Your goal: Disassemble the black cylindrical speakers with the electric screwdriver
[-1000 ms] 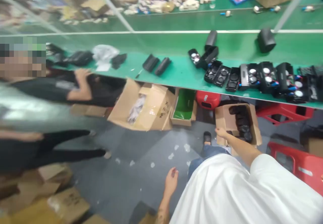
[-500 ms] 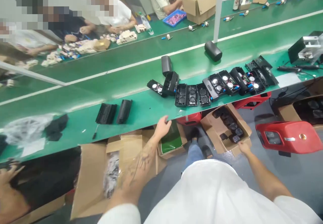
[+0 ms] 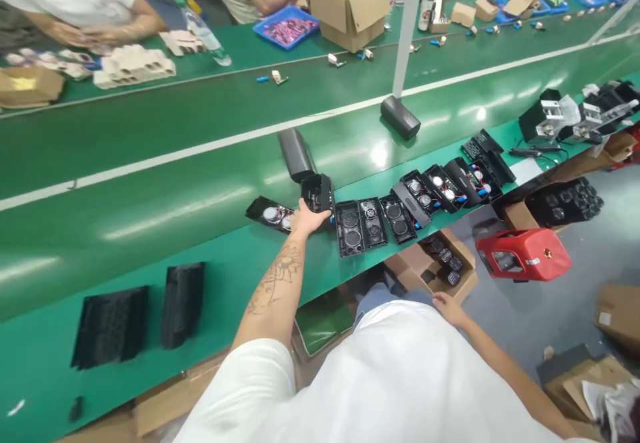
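My left hand [image 3: 310,220] reaches over the green bench, thumb and fingers around the near end of an open black casing [image 3: 320,192]. Just left of it lies a black shell with round silver parts [image 3: 271,214], partly behind my fingers. To the right stand black shells with two round speaker openings [image 3: 349,228], then several shells with silver discs and red and blue wires [image 3: 444,190]. My right hand [image 3: 449,308] hangs low by my waist near an open carton [image 3: 467,286], fingers loosely apart and holding nothing.
Two closed black cases [image 3: 296,155] [image 3: 400,117] lie on the green belt [image 3: 200,163]. Two dark shells [image 3: 111,326] [image 3: 183,304] are at the bench's left. A pole [image 3: 406,36] rises beyond; co-workers sit opposite. A red stool [image 3: 523,254] stands at the right.
My left hand has moved forward from the bench's front edge onto the open casing. My right hand has moved off the carton's edge toward my waist. The view has shifted right and nearer the bench.
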Available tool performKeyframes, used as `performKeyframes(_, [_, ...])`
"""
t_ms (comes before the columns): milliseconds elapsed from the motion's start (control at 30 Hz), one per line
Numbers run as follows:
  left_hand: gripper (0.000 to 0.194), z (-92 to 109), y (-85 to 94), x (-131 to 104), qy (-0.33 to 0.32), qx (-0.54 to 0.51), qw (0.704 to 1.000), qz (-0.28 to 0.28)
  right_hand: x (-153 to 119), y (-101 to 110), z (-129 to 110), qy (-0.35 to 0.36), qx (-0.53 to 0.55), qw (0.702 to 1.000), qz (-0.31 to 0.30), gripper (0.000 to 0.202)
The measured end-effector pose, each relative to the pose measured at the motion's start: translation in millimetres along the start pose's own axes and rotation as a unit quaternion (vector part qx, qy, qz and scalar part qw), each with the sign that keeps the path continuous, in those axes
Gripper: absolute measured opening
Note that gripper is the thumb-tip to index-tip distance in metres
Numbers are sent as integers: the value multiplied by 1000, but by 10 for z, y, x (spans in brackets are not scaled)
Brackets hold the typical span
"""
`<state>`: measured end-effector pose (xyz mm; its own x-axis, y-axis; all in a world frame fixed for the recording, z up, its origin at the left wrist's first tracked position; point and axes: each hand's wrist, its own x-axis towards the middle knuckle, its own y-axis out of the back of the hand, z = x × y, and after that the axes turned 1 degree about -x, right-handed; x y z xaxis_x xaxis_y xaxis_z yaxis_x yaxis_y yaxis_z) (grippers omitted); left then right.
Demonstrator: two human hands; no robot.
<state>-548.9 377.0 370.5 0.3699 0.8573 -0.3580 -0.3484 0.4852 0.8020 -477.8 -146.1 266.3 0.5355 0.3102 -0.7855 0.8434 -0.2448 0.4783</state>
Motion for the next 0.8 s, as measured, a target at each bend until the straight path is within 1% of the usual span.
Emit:
performKeyframes(100, [103,-6,-5,-109,-4,31,999,2,-3,-46,-316,-12,38,999,-14,54])
performKeyframes(167, [104,-39,18,-259,-9,41,999,6,-2,13,-435,-19,66,998,-9,55])
performKeyframes(267, [106,-143,91,-562,-28,39,999,0,12,162,-565,-17,115,993,7,54])
performKeyframes(367, [108,-249,107,-890,-63,32,997,-5,81,249,-802,17,175,984,22,53])
performKeyframes(433, [108,-249,29,-1094,-89,26,995,-21,167,232,-1067,67,220,973,7,54])
performKeyframes(467, [109,-214,-39,-1190,-109,23,993,-29,215,202,-1225,97,243,965,-10,55])
performKeyframes(533, [110,-70,-221,-1366,-166,20,985,-38,298,117,-1551,157,291,942,-52,62])
performKeyframes(600, [114,145,-436,-1506,-238,19,970,-45,345,26,-1832,210,340,913,-80,71])
performKeyframes(633, [115,264,-544,-1560,-268,19,962,-49,355,-9,-1937,235,363,897,-85,74])
performKeyframes(700, [112,487,-733,-1642,-312,23,948,-58,358,-41,-2053,276,409,866,-78,77])
performKeyframes(733, [110,582,-807,-1676,-329,27,942,-65,359,-34,-2063,289,430,853,-66,78])
performKeyframes(800, [106,721,-899,-1734,-357,41,929,-83,373,21,-2002,297,466,833,-36,77])
